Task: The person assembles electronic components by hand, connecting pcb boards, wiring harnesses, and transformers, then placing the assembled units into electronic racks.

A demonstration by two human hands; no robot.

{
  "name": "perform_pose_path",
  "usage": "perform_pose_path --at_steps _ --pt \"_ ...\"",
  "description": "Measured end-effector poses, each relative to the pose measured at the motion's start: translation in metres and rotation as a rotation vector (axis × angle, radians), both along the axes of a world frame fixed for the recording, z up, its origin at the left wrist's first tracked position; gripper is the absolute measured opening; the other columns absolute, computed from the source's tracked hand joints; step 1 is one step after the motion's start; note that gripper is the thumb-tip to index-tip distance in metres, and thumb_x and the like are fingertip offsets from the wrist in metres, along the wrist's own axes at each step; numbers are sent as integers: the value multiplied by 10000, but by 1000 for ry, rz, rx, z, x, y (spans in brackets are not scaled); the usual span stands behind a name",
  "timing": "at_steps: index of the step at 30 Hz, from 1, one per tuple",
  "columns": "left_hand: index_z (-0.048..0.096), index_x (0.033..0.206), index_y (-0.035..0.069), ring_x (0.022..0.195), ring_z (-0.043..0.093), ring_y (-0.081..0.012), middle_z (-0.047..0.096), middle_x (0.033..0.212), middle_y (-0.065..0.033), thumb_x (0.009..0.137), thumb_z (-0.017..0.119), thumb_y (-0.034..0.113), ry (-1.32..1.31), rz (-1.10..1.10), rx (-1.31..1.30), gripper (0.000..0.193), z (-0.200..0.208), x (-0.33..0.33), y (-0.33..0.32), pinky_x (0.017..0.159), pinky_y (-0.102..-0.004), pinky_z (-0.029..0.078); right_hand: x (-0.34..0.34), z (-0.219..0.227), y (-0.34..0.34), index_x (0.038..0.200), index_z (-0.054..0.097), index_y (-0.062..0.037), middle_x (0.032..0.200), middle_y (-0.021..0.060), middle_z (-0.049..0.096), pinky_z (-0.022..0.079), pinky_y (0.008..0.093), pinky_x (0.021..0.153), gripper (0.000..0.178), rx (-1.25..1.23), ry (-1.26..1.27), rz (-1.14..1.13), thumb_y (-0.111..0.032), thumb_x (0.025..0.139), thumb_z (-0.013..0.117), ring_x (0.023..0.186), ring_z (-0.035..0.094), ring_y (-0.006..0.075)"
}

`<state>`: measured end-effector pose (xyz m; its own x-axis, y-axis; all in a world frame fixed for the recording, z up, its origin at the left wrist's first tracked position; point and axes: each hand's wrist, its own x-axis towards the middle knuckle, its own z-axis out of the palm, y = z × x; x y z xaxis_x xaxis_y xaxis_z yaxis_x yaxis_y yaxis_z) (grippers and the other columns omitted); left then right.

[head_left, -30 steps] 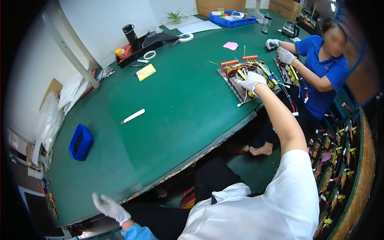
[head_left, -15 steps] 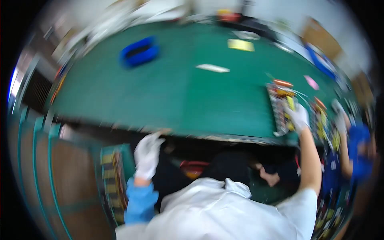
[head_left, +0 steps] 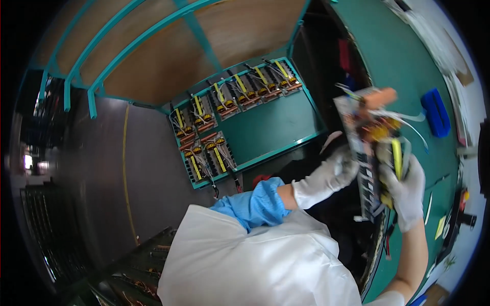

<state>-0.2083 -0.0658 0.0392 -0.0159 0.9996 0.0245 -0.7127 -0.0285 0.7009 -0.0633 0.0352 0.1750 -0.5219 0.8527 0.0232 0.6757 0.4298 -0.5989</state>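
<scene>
Both my white-gloved hands hold one circuit board [head_left: 363, 133] upright in the air, a grey board with orange and yellow parts and white wires. My left hand [head_left: 331, 176] grips its left edge. My right hand [head_left: 404, 189] wraps its right side around a yellow part. Below and to the left lies a green shelf tray [head_left: 275, 127] with several similar boards [head_left: 204, 153] laid in rows along its far and left sides; its right part is bare.
The green table [head_left: 403, 46] curves along the right, with a blue bin [head_left: 435, 112] on it and small items near its far end. A green metal frame [head_left: 97, 76] stands over a brown floor at upper left. A dark rack [head_left: 143, 265] sits at lower left.
The view has swung from the table to the shelf beside it. My right hand lifted a board off the table and my left hand has come up to grip it too.
</scene>
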Motion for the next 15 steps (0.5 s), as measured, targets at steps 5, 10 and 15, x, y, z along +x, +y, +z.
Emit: perform_pose_path --at_steps 5,10,15 --pt "414 1335 75 1079 519 -100 529 1204 -22 977 519 240 -76 678 -243 407 -34 -97 3 946 -260 418 -167 -62 30 901 594 58 780 204 641 499 385 692 416 -318 -147 249 -294 723 725 726 643 305" --pt "504 1246 3 968 566 -107 595 1062 -66 942 582 233 343 1125 -404 389 -117 -185 3 815 -270 471 -263 -205 49 924 614 79 901 287 642 506 418 792 548 -337 -372 326 -427 729 692 869 642 394" --pt "552 1063 -51 727 652 -215 642 882 -141 899 496 578 488 261 -1061 652 -192 -244 28 640 -308 542 -288 -324 34 959 646 12 967 255 649 518 438 810 454 -418 -449 220 -375 729 700 916 642 373"
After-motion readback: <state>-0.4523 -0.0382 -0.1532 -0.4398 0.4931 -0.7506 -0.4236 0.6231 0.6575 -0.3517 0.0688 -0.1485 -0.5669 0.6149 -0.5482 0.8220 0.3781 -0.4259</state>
